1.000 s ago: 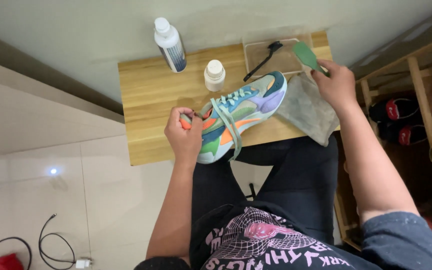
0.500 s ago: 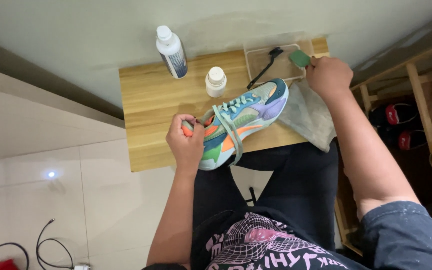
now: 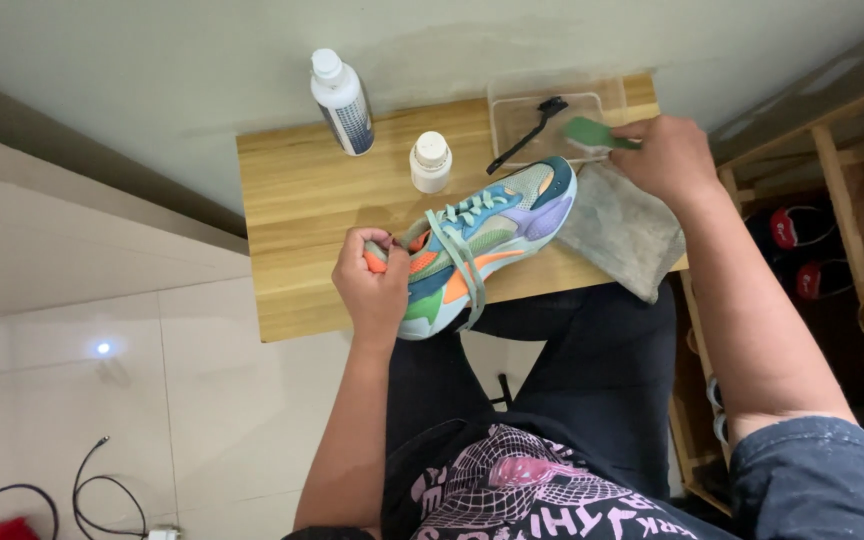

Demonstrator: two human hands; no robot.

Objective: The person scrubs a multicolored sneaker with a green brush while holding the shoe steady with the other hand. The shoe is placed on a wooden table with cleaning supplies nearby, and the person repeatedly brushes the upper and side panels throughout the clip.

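A multicoloured sneaker (image 3: pixel 487 235) lies on its side on a small wooden table (image 3: pixel 302 210). My left hand (image 3: pixel 372 290) grips its orange heel. My right hand (image 3: pixel 667 155) holds a green-handled brush (image 3: pixel 592 133), whose head is over a clear plastic tray (image 3: pixel 542 110) at the table's far right. A black brush (image 3: pixel 527 132) rests in that tray. A grey cloth (image 3: pixel 622 228) lies under my right wrist, beside the sneaker's toe.
A tall white bottle (image 3: pixel 342 102) and a small white bottle (image 3: pixel 431 162) stand at the table's far edge by the wall. A wooden shoe rack (image 3: pixel 832 250) with shoes is to the right. Cables (image 3: pixel 102 480) lie on the tiled floor at lower left.
My right hand has moved the green brush from above the cloth over to the clear tray. My left hand keeps its hold on the sneaker's heel.
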